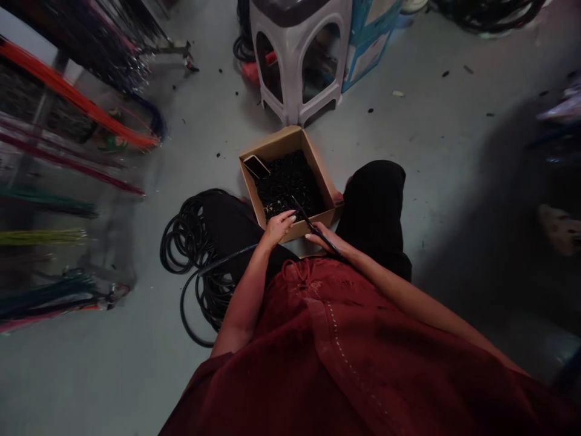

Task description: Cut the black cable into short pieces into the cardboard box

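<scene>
My right hand (321, 238) is shut on a thin black cable (314, 226), whose end points up into a cardboard box (272, 150). The box stands on the floor between my knees. My left hand (277, 228) lies with its fingers over the box's front rim, and I cannot tell whether it grips anything. The box is filled with small black pieces (289, 181), and a smartphone (256, 166) lies on them at the left corner. A coil of black cable (190, 242) lies to the left of my left knee, with a length running toward my left wrist.
A white plastic stool (295, 60) and a blue-and-white carton (367, 42) stand beyond the box. Bundles of coloured cables (72, 103) lie along the left. Loose black bits dot the grey floor (436, 133). Dark blurred objects sit at the right edge.
</scene>
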Action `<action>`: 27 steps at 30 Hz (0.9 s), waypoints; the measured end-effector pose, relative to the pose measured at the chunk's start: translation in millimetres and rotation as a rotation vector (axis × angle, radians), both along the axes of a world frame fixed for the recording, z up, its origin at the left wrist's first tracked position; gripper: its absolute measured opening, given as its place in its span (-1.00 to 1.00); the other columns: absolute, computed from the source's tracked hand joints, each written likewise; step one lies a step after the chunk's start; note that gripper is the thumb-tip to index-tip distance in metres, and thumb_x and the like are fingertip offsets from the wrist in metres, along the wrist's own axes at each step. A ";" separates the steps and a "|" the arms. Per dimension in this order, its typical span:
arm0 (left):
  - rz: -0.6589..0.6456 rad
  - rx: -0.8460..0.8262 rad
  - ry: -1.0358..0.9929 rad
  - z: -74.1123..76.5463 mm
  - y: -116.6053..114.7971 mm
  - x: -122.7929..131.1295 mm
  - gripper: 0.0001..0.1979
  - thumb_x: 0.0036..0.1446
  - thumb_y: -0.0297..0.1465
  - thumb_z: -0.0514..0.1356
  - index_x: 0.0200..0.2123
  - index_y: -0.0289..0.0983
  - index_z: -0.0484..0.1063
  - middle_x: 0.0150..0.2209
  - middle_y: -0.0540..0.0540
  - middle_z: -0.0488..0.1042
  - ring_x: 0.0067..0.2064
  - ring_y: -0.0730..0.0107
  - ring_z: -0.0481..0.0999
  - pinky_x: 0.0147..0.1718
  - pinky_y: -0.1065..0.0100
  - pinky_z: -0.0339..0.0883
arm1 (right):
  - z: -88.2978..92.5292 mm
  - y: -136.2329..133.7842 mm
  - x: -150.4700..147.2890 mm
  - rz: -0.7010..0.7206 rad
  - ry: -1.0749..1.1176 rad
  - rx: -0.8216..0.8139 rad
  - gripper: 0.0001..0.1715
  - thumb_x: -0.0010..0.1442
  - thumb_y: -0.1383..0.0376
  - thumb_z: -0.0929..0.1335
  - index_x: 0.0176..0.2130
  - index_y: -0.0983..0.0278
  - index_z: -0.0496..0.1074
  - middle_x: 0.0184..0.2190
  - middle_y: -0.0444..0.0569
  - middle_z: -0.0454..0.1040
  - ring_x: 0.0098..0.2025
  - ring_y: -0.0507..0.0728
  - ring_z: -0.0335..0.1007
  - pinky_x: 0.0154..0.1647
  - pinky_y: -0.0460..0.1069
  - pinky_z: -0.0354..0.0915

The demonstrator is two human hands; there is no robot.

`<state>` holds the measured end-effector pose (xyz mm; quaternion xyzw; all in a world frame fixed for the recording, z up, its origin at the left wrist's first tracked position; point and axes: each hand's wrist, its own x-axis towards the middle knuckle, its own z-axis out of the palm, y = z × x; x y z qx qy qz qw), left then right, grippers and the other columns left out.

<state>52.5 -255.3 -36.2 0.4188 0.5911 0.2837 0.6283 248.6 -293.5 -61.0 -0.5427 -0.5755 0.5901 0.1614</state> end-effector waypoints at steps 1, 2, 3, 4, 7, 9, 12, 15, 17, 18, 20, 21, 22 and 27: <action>0.003 0.004 0.008 -0.2 0.0 1.6 -0.50 0.08 -0.29 0.21 0.06 -0.43 0.37 -0.56 0.06 0.34 -0.63 0.67 0.15 -0.61 0.50 0.00 | -0.4 0.2 -0.1 0.000 0.000 0.001 -0.29 0.14 -0.04 0.32 0.09 0.38 0.20 -0.07 0.13 0.43 -0.02 0.25 0.33 -0.04 0.09 0.25; 0.011 0.010 0.016 -0.8 0.1 3.2 -0.50 0.08 -0.29 0.21 0.06 -0.43 0.37 -0.56 0.06 0.34 -0.63 0.66 0.15 -0.61 0.50 0.01 | -0.6 0.5 -0.1 0.001 0.001 0.002 -0.29 0.14 -0.04 0.32 0.09 0.38 0.20 -0.08 0.14 0.43 -0.03 0.25 0.33 -0.04 0.09 0.25; 0.018 0.017 0.025 -1.7 0.1 4.8 -0.50 0.08 -0.28 0.21 0.05 -0.43 0.37 -0.56 0.06 0.35 -0.62 0.66 0.16 -0.60 0.50 0.02 | -0.7 0.6 -0.2 0.003 0.002 0.003 -0.29 0.14 -0.04 0.32 0.09 0.38 0.20 -0.09 0.13 0.44 -0.04 0.25 0.34 -0.05 0.09 0.25; 0.024 0.025 0.033 -2.7 -0.1 6.4 -0.51 0.08 -0.27 0.21 0.03 -0.43 0.38 -0.56 0.05 0.35 -0.61 0.65 0.17 -0.60 0.50 0.04 | -0.7 0.8 -0.3 0.005 0.003 0.004 -0.29 0.14 -0.03 0.32 0.09 0.38 0.21 -0.10 0.13 0.44 -0.04 0.25 0.34 -0.06 0.09 0.26; 0.011 0.031 0.060 -6.1 -1.8 9.6 -0.58 0.09 -0.27 0.19 -0.04 -0.42 0.41 -0.53 0.03 0.36 -0.59 0.65 0.19 -0.59 0.52 0.07 | -0.5 0.8 -1.2 0.015 -0.004 0.004 -0.28 0.13 -0.04 0.32 0.09 0.38 0.21 -0.13 0.12 0.45 -0.07 0.25 0.35 -0.08 0.09 0.27; -0.006 0.030 0.088 -7.8 -3.8 10.1 -0.60 0.11 -0.27 0.16 -0.06 -0.42 0.43 -0.52 0.03 0.37 -0.59 0.65 0.19 -0.58 0.53 0.07 | -0.3 0.6 -2.4 0.025 -0.010 0.003 -0.27 0.13 -0.04 0.32 0.09 0.38 0.19 -0.12 0.12 0.44 -0.07 0.24 0.35 -0.09 0.08 0.27; -0.041 0.032 0.149 -9.1 -6.2 7.8 -0.58 0.13 -0.28 0.13 0.00 -0.40 0.41 -0.50 0.02 0.40 -0.59 0.63 0.20 -0.56 0.51 0.10 | -0.6 -0.2 -4.1 0.040 -0.026 0.001 -0.26 0.13 -0.05 0.32 0.11 0.38 0.18 -0.11 0.12 0.44 -0.07 0.23 0.35 -0.08 0.07 0.27; -0.101 0.045 0.218 -9.1 -5.8 2.2 -0.58 0.14 -0.29 0.12 0.02 -0.35 0.43 -0.48 0.01 0.44 -0.52 0.56 0.30 -0.48 0.50 0.17 | -2.8 -1.3 -4.8 0.049 -0.055 -0.005 -0.23 0.12 -0.06 0.32 0.12 0.38 0.17 -0.10 0.12 0.44 -0.07 0.23 0.35 -0.07 0.07 0.27; -0.150 0.056 0.260 -8.2 -4.5 -2.5 -0.58 0.14 -0.29 0.13 0.03 -0.33 0.44 -0.45 -0.01 0.48 -0.43 0.49 0.38 -0.40 0.48 0.23 | -5.2 -2.7 -4.9 0.053 -0.075 -0.009 -0.22 0.10 -0.07 0.33 0.12 0.37 0.16 -0.09 0.12 0.44 -0.08 0.22 0.36 -0.07 0.06 0.26; -0.172 0.060 0.280 -7.4 -4.1 -4.6 -0.58 0.15 -0.29 0.13 0.05 -0.34 0.43 -0.43 -0.03 0.50 -0.38 0.46 0.42 -0.36 0.47 0.26 | -6.4 -3.6 -4.9 0.056 -0.083 -0.012 -0.22 0.10 -0.07 0.33 0.12 0.36 0.17 -0.10 0.11 0.44 -0.10 0.22 0.37 -0.08 0.06 0.27; -0.209 0.063 0.318 -5.4 -4.4 -8.2 -0.57 0.16 -0.33 0.10 0.08 -0.37 0.40 -0.37 -0.07 0.55 -0.30 0.40 0.46 -0.29 0.44 0.30 | -8.8 -5.8 -5.3 0.062 -0.098 -0.016 -0.26 0.10 -0.06 0.33 0.11 0.34 0.18 -0.12 0.09 0.45 -0.13 0.21 0.39 -0.11 0.05 0.27; -0.226 0.062 0.335 -4.3 -5.2 -9.4 -0.57 0.17 -0.35 0.09 0.09 -0.39 0.39 -0.33 -0.09 0.56 -0.27 0.39 0.47 -0.26 0.43 0.31 | -10.0 -6.9 -5.6 0.064 -0.106 -0.017 -0.28 0.11 -0.06 0.32 0.09 0.33 0.20 -0.14 0.08 0.46 -0.15 0.21 0.40 -0.12 0.05 0.28; -0.242 0.061 0.353 -3.3 -6.3 -10.3 -0.57 0.17 -0.37 0.08 0.09 -0.40 0.39 -0.29 -0.11 0.57 -0.25 0.38 0.49 -0.24 0.42 0.33 | -11.3 -7.9 -5.9 0.065 -0.115 -0.016 -0.30 0.11 -0.05 0.32 0.07 0.33 0.21 -0.14 0.08 0.46 -0.15 0.21 0.40 -0.11 0.05 0.27; -0.294 0.079 0.443 -1.0 -11.8 -10.9 -0.56 0.18 -0.36 0.06 0.10 -0.39 0.38 -0.21 -0.14 0.59 -0.20 0.34 0.52 -0.15 0.36 0.37 | -18.4 -9.5 -8.4 0.057 -0.148 0.004 -0.43 0.08 0.00 0.31 -0.01 0.27 0.27 -0.23 0.05 0.48 -0.17 0.25 0.42 -0.16 0.06 0.27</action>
